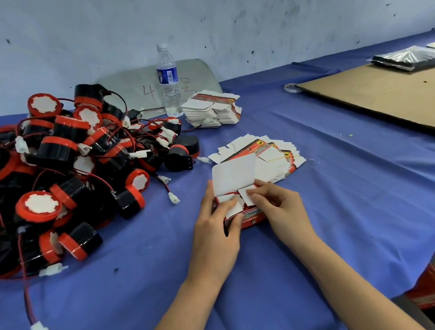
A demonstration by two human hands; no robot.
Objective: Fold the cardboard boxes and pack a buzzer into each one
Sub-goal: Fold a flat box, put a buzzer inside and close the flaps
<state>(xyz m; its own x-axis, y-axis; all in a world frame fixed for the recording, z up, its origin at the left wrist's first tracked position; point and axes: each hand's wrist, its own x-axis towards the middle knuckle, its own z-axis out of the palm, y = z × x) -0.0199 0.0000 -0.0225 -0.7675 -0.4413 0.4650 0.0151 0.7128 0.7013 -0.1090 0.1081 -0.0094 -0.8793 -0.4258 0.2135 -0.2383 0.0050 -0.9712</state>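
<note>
Head view: a small red-and-white cardboard box sits at the centre of the bench. Its printed sides are glossy, its inner flaps matte white, and its broad lid flap stands upright. The left grip clasps the box's left side, thumb on a side flap. The right grip pinches the small white flap opposite. At 9 o'clock lies a tangled heap of buzzers: black cylinders, red rims, white discs, thin wires, white plugs. Flat box blanks fan out at 1 o'clock. Another stack sits at 12, beside a clear plastic bottle. Wrinkled blue cloth covers everything.
</note>
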